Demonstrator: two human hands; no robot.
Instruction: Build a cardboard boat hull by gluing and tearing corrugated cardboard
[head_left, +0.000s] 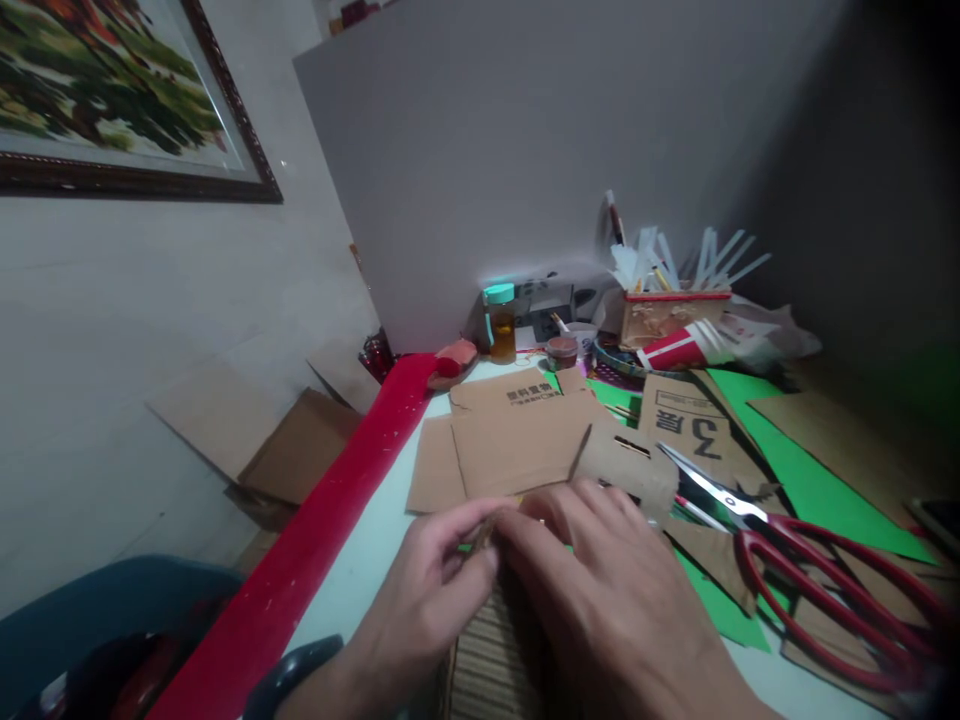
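As you handle the small brown piece [486, 535] at lower centre of the head view, brace both hands and pinch lightly; it could probably bend. Left hand [431, 580]: thumb and forefinger closed on it. Right hand [607, 575]: fingertips at the piece, undersides hidden, can't tell if clamped. Corrugated cardboard [491, 655] bottom centre, scissors [739, 508] lower right.
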